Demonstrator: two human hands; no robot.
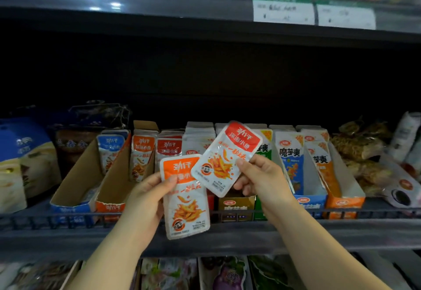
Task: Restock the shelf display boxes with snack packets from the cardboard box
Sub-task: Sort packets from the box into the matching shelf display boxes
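My left hand (149, 195) pinches an orange-topped snack packet (188, 207) by its left edge and holds it upright in front of the shelf. My right hand (258, 179) pinches a red-topped snack packet (224, 160) by its right edge; it is tilted and overlaps the orange packet's upper right corner. Behind them stand display boxes: a blue one (70, 205) and an orange one (109, 205), each holding a few packets at the back, and a red-packet row (168, 147). The cardboard box is not in view.
Further display boxes to the right: green (262, 210), blue (309, 199), orange (344, 202). Blue bags (22, 153) sit at far left and loose snack packs (364, 153) at far right. A wire rail (68, 221) fronts the shelf. Price tags (283, 12) hang above.
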